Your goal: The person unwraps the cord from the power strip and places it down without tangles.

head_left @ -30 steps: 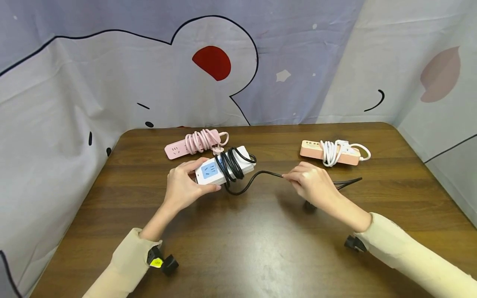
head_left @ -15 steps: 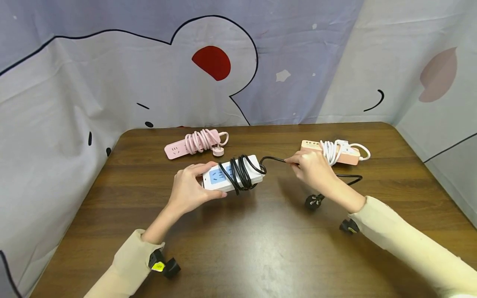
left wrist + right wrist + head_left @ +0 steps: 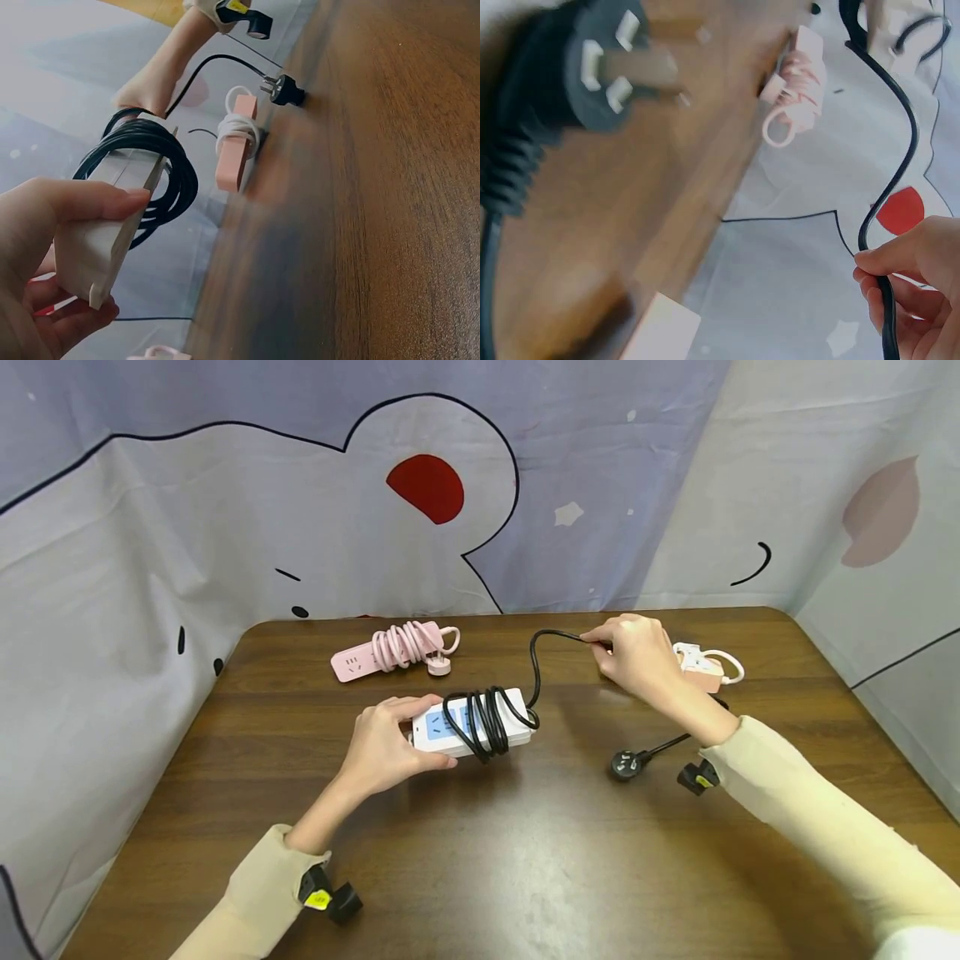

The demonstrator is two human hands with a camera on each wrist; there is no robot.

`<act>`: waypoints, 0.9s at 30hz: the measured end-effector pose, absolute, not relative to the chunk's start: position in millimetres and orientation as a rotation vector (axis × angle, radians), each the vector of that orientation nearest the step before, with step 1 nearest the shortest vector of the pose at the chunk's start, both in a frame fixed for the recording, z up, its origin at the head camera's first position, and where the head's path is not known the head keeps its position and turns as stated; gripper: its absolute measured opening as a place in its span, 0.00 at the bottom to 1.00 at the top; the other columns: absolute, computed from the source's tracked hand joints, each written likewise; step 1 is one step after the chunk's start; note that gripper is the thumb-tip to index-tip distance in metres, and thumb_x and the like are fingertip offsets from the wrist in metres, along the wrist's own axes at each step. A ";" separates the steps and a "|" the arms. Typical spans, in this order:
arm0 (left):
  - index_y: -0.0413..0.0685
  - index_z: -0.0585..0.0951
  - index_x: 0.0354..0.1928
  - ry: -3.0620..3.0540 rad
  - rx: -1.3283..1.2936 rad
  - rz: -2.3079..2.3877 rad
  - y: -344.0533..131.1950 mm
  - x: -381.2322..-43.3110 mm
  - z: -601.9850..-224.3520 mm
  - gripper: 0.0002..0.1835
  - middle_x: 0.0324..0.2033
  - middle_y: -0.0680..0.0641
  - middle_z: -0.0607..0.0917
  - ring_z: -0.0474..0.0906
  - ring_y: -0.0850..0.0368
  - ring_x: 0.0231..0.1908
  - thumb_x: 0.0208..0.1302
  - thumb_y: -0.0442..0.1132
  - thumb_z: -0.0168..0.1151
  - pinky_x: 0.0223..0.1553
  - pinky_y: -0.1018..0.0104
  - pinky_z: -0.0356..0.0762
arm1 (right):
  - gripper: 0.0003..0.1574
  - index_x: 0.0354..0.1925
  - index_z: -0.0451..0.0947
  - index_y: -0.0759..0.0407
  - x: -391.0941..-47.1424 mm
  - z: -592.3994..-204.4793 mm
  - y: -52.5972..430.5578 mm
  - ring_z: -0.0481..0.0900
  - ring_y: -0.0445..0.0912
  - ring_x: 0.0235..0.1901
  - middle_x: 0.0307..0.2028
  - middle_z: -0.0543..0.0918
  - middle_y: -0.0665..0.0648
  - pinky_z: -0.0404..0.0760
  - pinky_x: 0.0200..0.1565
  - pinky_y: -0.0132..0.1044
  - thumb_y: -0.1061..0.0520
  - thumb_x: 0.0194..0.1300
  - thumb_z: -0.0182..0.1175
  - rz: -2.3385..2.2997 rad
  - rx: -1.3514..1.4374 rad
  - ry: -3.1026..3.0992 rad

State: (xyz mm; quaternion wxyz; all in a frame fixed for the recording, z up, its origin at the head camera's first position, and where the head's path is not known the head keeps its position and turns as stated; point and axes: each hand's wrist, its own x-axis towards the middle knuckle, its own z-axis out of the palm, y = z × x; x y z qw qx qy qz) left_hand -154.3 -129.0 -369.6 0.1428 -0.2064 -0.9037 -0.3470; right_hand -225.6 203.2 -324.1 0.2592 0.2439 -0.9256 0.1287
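My left hand (image 3: 386, 743) grips one end of a white power strip (image 3: 517, 710) with blue socket panels, thumb on the near side. Several turns of black cord (image 3: 491, 727) are wound round the strip's middle. From its far right end the cord arcs up to my right hand (image 3: 637, 656), which pinches it between thumb and fingers, as the right wrist view also shows. Beyond that hand the cord runs down to a black plug (image 3: 626, 765), its prongs showing. In the left wrist view the coils (image 3: 142, 142) hang loosely around the strip.
A pink power strip (image 3: 356, 662) wrapped in its own pink cord lies at the back left of the wooden table (image 3: 480, 877). A peach power strip (image 3: 702, 675) with white cord lies at the back right, partly hidden by my right hand. A printed curtain (image 3: 300, 527) hangs behind.
My right hand has moved up and away with the cord, passing in front of the peach strip. My left hand has shifted the white strip slightly right and nearer. The plug now shows fully.
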 end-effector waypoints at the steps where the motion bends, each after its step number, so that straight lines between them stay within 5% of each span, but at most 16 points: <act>1: 0.48 0.85 0.50 -2.610 -0.599 -1.001 -128.7 -154.1 -369.6 0.41 0.46 0.48 0.87 0.83 0.50 0.49 0.23 0.51 0.83 0.48 0.52 0.77 | 0.11 0.34 0.88 0.59 -227.6 -321.6 203.3 0.84 0.56 0.34 0.31 0.88 0.60 0.79 0.36 0.52 0.66 0.54 0.62 0.350 0.652 -2.508; 12: 0.48 0.85 0.48 -2.627 -0.655 -1.034 -123.3 -151.8 -370.4 0.40 0.45 0.46 0.87 0.82 0.49 0.48 0.22 0.49 0.84 0.47 0.53 0.77 | 0.11 0.33 0.88 0.60 -246.8 -294.2 201.7 0.84 0.57 0.31 0.31 0.88 0.61 0.77 0.33 0.51 0.66 0.55 0.60 0.357 0.636 -2.477; 27: 0.52 0.86 0.47 -2.630 -0.594 -0.978 -127.5 -158.0 -374.7 0.38 0.43 0.48 0.88 0.83 0.52 0.42 0.23 0.50 0.83 0.38 0.56 0.75 | 0.10 0.34 0.88 0.60 -219.9 -261.0 213.9 0.81 0.54 0.27 0.30 0.88 0.60 0.74 0.32 0.48 0.66 0.56 0.62 0.476 0.586 -2.313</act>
